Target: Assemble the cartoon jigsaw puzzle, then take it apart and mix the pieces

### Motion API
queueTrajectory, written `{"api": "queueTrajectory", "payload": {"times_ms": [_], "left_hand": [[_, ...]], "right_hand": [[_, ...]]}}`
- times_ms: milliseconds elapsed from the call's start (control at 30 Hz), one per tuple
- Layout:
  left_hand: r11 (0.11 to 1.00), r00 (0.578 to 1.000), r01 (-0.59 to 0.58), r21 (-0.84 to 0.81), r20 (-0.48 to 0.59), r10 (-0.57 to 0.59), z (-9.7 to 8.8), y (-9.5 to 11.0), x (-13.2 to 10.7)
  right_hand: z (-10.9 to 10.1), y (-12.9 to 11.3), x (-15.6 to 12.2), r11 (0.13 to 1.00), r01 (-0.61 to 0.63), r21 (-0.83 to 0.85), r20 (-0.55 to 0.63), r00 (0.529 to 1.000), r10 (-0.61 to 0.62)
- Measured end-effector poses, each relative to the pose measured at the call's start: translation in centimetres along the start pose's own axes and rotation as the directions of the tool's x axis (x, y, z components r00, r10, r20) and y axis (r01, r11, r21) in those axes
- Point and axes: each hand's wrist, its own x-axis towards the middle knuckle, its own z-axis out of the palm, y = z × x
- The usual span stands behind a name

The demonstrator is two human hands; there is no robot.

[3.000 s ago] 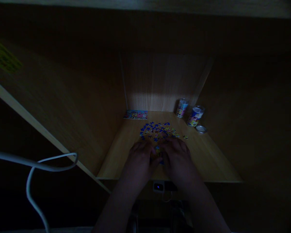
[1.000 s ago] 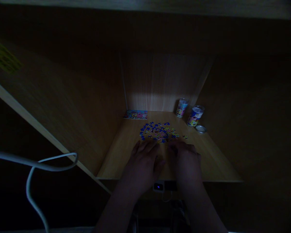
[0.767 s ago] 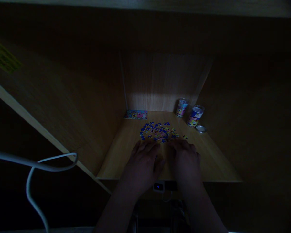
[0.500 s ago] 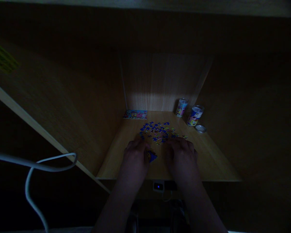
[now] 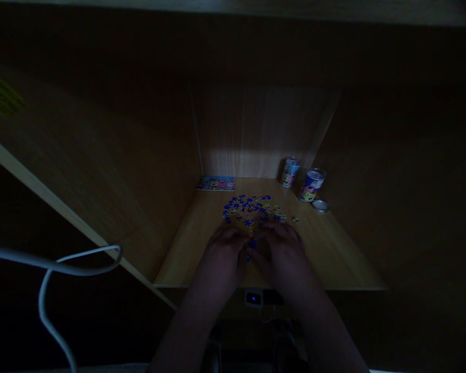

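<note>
The scene is very dark. My left hand and my right hand lie close together on a wooden desk, fingers curled inward around a small blue joined piece of puzzle that shows between them. Just beyond my fingers is a loose heap of blue and yellow puzzle pieces. Most of what my fingers hold is hidden by the hands and the gloom.
A cartoon picture card lies at the back left of the desk. Two printed tins and a round lid stand at the back right. Wooden walls enclose the desk. A white cable hangs at the left.
My hands were spread flat and apart on the desk a second ago. The left hand then lifted a blue joined piece, and both hands have now come together around it.
</note>
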Motion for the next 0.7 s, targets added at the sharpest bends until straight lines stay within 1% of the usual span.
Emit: {"api": "queueTrajectory", "payload": {"times_ms": [200, 333, 400, 500, 700], "left_hand": [[0.993, 0.999, 0.043, 0.11, -0.011, -0.042, 0.08, 0.19, -0.05], [0.984, 0.998, 0.067, 0.167, -0.007, -0.067, 0.1, 0.27, -0.02], [0.983, 0.997, 0.077, 0.166, 0.007, -0.079, 0.05, 0.29, 0.06], [0.987, 0.996, 0.081, 0.141, 0.018, -0.084, -0.06, 0.26, 0.16], [0.986, 0.997, 0.077, 0.149, 0.02, -0.081, -0.09, 0.22, 0.13]], "right_hand": [[0.25, 0.57, 0.04, 0.998, 0.012, 0.062, 0.009, 1.0, -0.012], [0.23, 0.29, -0.05, 1.0, -0.024, -0.003, 0.009, 1.0, 0.024], [0.23, 0.16, -0.08, 0.998, -0.041, -0.043, 0.007, 0.999, 0.042], [0.27, 0.19, -0.1, 0.998, -0.043, -0.053, 0.019, 0.999, 0.044], [0.15, 0.56, -0.1, 0.999, -0.017, 0.049, 0.04, 0.999, 0.015]]}}
